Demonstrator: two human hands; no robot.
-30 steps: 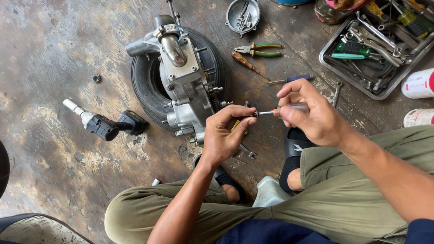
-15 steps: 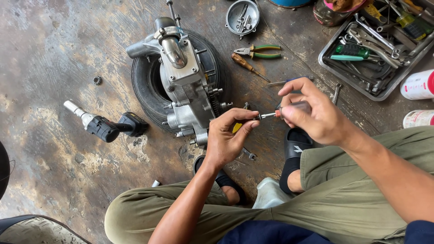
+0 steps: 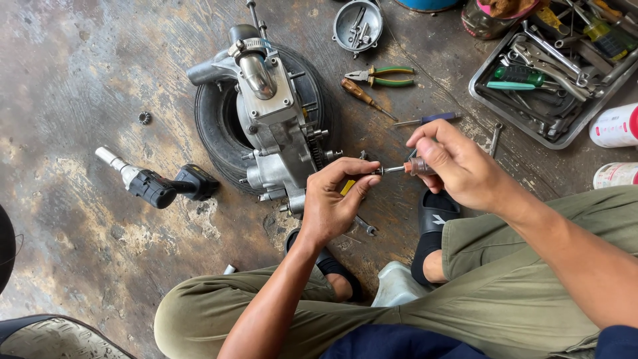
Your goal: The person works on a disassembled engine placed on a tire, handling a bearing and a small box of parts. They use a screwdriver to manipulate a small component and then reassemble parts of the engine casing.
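At frame centre the left hand (image 3: 332, 206) pinched a small part (image 3: 377, 171) against the screwdriver (image 3: 407, 167) gripped by the right hand (image 3: 458, 166); a slipped tip could have flicked it onto the cluttered floor (image 3: 80, 86).

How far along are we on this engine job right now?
Done: the engine lies on the tire, with tools spread on the floor. In hand: the right hand holds a small screwdriver whose tip meets a tiny part pinched in the left hand. Left: the engine looks only partly assembled.

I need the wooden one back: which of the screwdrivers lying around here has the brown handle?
The brown-handled screwdriver lies on the floor just below the green-handled pliers. The blue-handled one lies farther right; the green-handled one is in the metal tray.
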